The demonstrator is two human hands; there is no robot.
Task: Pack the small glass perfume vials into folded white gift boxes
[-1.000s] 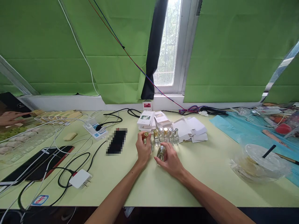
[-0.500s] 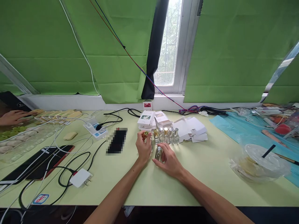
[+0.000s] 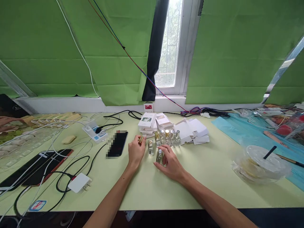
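Note:
My left hand (image 3: pixel 136 152) pinches a gold bottle cap (image 3: pixel 140 139) between thumb and fingers, just above the table. Beside it to the right, a small glass bottle (image 3: pixel 150 148) stands upright with its gold cap off. Thumb and fingers of my right hand (image 3: pixel 171 163) curve around another small glass bottle (image 3: pixel 160 156) with a silver top, standing nearer to me. Behind the hands is a row of several small glass bottles (image 3: pixel 167 139), some gold-topped and some silver-topped.
White boxes (image 3: pixel 147 120) and flattened white cartons (image 3: pixel 198 129) lie behind the bottles. At left are a phone (image 3: pixel 120 144), a power strip (image 3: pixel 95 131), cables and a charger (image 3: pixel 80 183). A lidded cup (image 3: pixel 260 161) in plastic sits right. Another person's hand (image 3: pixel 9 122) shows far left.
My left hand has lifted the gold cap off the bottle and moved left with it, leaving the bottle standing. My right hand stays around its bottle.

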